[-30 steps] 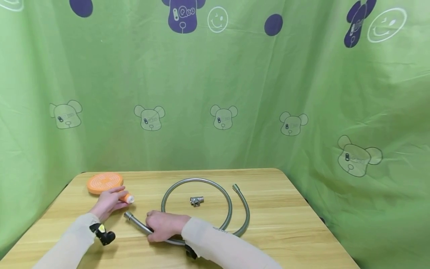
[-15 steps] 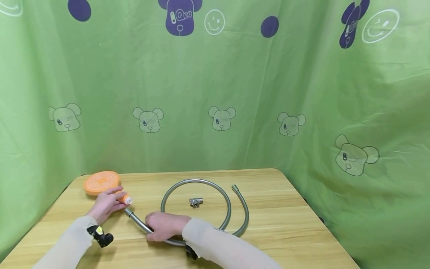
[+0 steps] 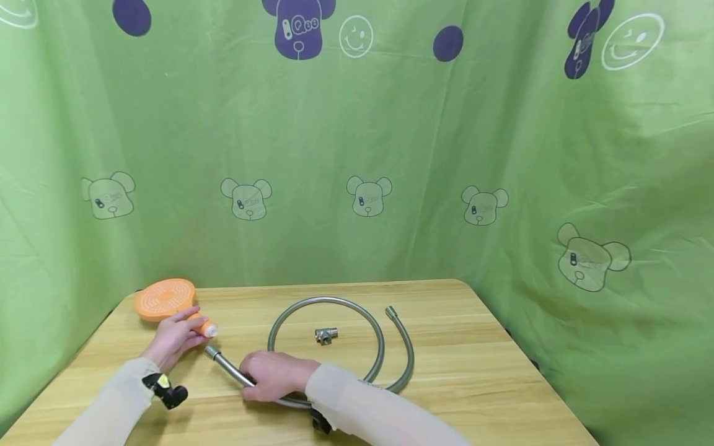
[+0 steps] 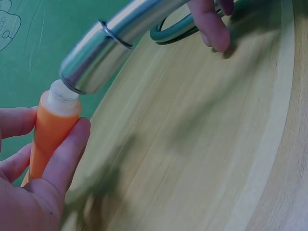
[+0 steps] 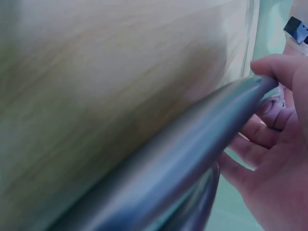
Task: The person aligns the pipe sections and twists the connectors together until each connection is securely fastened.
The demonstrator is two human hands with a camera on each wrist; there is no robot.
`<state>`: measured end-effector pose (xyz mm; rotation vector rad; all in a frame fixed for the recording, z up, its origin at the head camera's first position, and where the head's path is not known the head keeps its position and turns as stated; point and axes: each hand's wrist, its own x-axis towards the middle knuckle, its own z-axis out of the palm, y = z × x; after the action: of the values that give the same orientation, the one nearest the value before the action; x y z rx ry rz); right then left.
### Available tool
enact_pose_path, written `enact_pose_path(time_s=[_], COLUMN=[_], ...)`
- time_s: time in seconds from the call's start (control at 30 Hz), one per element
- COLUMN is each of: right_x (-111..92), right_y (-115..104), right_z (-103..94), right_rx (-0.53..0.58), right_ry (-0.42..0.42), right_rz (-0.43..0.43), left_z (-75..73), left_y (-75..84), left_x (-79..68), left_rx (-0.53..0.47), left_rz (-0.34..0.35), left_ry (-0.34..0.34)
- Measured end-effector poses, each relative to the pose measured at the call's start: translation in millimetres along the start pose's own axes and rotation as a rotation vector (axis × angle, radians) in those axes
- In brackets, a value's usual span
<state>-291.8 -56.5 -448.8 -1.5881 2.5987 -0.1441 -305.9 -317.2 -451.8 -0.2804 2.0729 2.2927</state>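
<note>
An orange shower head (image 3: 165,298) is at the table's left, its perforated face turned up. My left hand (image 3: 174,339) grips its handle (image 4: 52,130) between thumb and fingers. The handle's pale threaded end (image 4: 62,98) points toward the metal connector (image 4: 94,60) of a shower hose (image 3: 227,367). In the left wrist view the two ends overlap; whether they touch I cannot tell. My right hand (image 3: 276,375) holds the hose a short way behind that connector, thumb and fingers around it.
The rest of the hose loops across the wooden table (image 3: 463,371), its other end (image 3: 390,311) lying to the right. Inside the loop lies a small metal tee fitting (image 3: 326,335). A green printed curtain (image 3: 312,241) stands behind the table and at both sides.
The shower head has risen slightly and shifted left with my left hand, tilting a little. The hose connector has come up slightly toward its handle. My right hand keeps its hold, nearly still.
</note>
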Motion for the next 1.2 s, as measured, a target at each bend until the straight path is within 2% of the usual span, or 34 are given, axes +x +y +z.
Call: enact_pose_path(time_s=[0.4,0.7,0.93,1.2], right_x=[-3.8,-2.6,-3.8,-5.3], right_y=[-3.1,2.5,2.8,2.5], right_z=[-4.1,-1.4,-3.3,-2.7], right_rx=[0.028,0.1,0.208,0.281], right_ry=[0.015,0.069,0.111,0.14], right_rz=[0.002,0.014,0.02,0.033], left_z=[0.6,3.6,5.2,4.0], left_y=[-0.8,-1.7,-0.3,-1.8], left_x=[1.3,1.6,1.2,-0.3], left_rx=[0.043,0.065,0.097,0.106], left_rz=[0.021,0.046,0.038,0.041], left_ry=[0.047,0.078,0.109,0.101])
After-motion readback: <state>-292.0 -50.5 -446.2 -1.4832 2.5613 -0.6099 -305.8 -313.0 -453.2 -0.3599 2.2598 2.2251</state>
